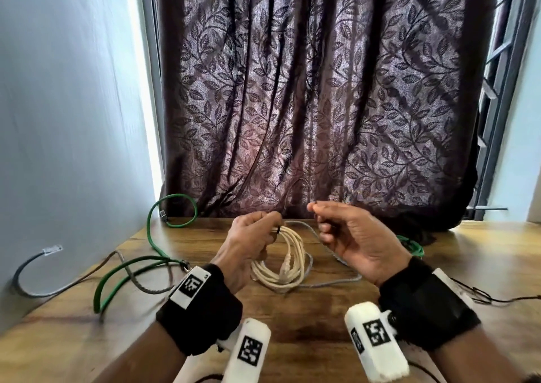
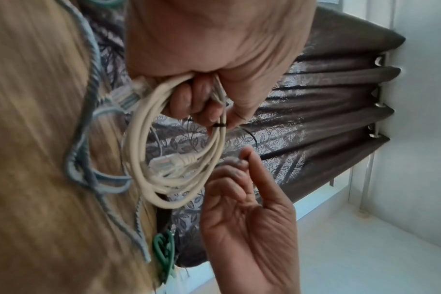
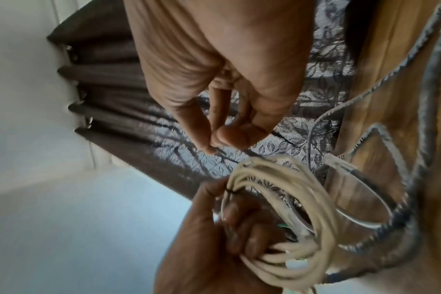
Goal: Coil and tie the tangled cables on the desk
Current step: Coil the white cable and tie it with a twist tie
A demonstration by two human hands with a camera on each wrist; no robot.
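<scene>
A white cable coil [image 1: 288,262] hangs above the wooden desk [image 1: 292,318], and my left hand [image 1: 270,224] grips its top. A thin black tie [image 1: 278,230] is wrapped round the strands there. The tie's loose end arcs up and across to my right hand [image 1: 314,207], which pinches it between thumb and forefinger. The left wrist view shows the wrap [image 2: 219,125] on the coil [image 2: 139,159] just below my left hand's fingers [image 2: 196,103]. In the right wrist view the tie's end [image 3: 218,151] sits in the pinch, above the coil [image 3: 302,199].
A grey braided cable [image 1: 330,283] lies loose under the coil. Green cables loop at the left [image 1: 117,277], at the back left [image 1: 172,207] and at the right [image 1: 412,245]. A dark grey cable [image 1: 26,283] hangs off the left edge. A leaf-patterned curtain [image 1: 322,90] closes the back.
</scene>
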